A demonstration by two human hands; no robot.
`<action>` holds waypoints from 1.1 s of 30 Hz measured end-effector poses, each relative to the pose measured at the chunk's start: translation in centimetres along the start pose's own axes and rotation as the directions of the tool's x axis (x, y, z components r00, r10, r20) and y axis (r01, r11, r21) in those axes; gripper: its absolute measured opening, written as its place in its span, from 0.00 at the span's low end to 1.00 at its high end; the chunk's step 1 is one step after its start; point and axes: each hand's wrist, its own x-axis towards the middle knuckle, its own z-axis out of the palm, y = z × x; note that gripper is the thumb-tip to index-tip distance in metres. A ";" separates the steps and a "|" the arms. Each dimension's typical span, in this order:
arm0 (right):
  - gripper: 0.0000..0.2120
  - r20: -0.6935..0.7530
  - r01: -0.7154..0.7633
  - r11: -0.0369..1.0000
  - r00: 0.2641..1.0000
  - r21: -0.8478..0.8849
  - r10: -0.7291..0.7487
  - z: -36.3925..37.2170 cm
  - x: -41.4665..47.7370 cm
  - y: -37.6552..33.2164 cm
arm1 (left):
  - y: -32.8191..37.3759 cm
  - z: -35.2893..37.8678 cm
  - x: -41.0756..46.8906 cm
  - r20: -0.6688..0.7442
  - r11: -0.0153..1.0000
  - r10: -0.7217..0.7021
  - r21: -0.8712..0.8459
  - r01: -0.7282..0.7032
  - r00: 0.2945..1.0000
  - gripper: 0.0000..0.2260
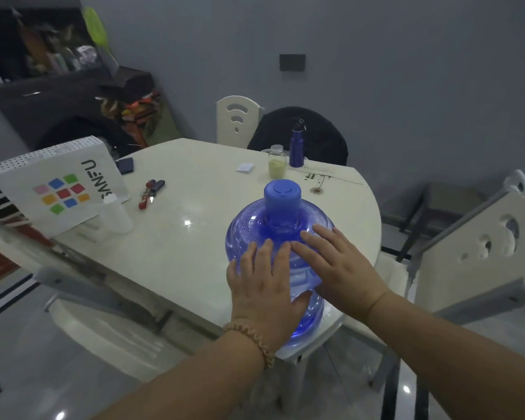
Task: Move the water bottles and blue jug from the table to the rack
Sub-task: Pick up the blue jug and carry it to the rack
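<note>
A big translucent blue jug (pixel 255 231) with a blue cap stands upright near the front edge of the cream table (pixel 194 244). My left hand (pixel 265 286), with a bead bracelet at the wrist, lies flat against the jug's near side, thumb wrapped round it. My right hand (pixel 337 265) presses on the jug's right shoulder, fingers spread. Both hands touch the jug, which rests on the table. At the table's far side stand a dark blue metal bottle (pixel 296 147) and a clear bottle (pixel 277 161) with pale yellowish contents.
A white paper bag (pixel 58 186) with coloured squares lies at the table's left. Keys (pixel 150 192), a dark wallet (pixel 125 165) and a small white card (pixel 245 167) lie mid-table. White chairs (pixel 479 256) stand right and behind. A dark cluttered shelf unit (pixel 43 65) fills the back left.
</note>
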 end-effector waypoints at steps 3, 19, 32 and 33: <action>0.41 -0.035 0.032 0.998 0.999 0.047 -0.031 1.0 0.0 0.4 | -2.5 -1.1 1.0 -0.063 0.987 0.157 -0.038 -0.159 0.986 0.26; 0.48 -0.212 0.170 0.986 0.963 0.006 -0.164 3.7 -0.2 2.9 | -5.9 -1.1 15.5 -0.201 0.608 0.632 -0.469 -0.640 0.748 0.29; 0.33 -0.246 0.124 0.981 0.966 0.147 -0.085 4.4 0.3 2.8 | -4.6 -1.1 15.0 -0.182 0.649 0.563 -0.507 -0.567 0.807 0.15; 0.33 -0.235 0.118 0.982 0.969 0.145 -0.082 4.2 0.0 2.7 | -4.5 -1.2 14.8 -0.183 0.650 0.554 -0.514 -0.559 0.812 0.15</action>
